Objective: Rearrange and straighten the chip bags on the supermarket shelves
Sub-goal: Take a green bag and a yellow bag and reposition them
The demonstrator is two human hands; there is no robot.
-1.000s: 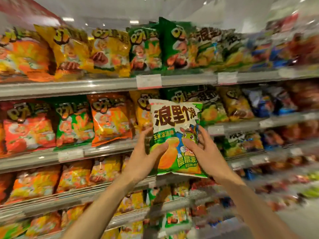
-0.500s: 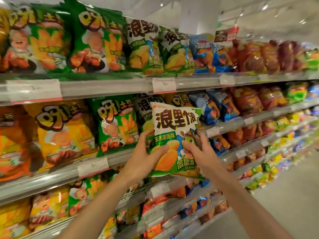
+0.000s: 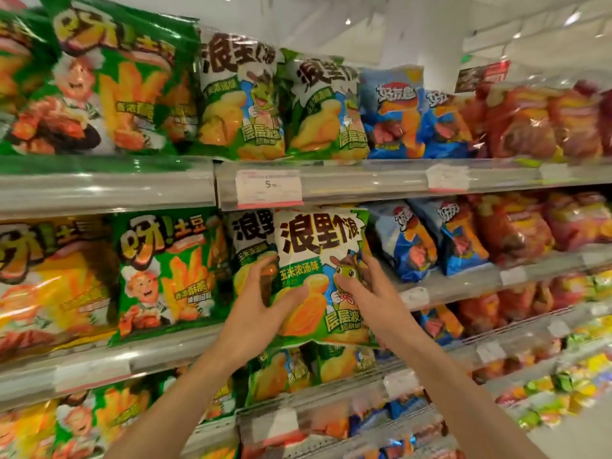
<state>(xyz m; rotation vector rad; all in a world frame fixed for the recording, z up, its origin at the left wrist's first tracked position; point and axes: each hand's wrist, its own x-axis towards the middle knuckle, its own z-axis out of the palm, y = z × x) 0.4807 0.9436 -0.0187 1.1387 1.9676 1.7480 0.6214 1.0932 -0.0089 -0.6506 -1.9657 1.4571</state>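
Both my hands hold one white and green chip bag (image 3: 318, 256) upright in front of the second shelf (image 3: 463, 286). My left hand (image 3: 258, 313) grips its left edge with the thumb across the front. My right hand (image 3: 371, 293) grips its right side. A matching bag (image 3: 248, 240) stands on the shelf just behind it to the left, partly covered. Two more matching bags (image 3: 241, 97) stand on the top shelf (image 3: 364, 183) above.
Green potato-stick bags (image 3: 165, 270) fill the shelf to the left, yellow ones (image 3: 49, 286) beyond them. Blue bags (image 3: 427, 240) and red bags (image 3: 516, 226) stand to the right. A price tag (image 3: 268, 188) hangs directly above the held bag. Lower shelves hold more bags; the aisle floor shows at the bottom right.
The view has shifted right along the aisle and closer to the shelves. The held bag has moved up and in, now against the second shelf beside its matching bags.
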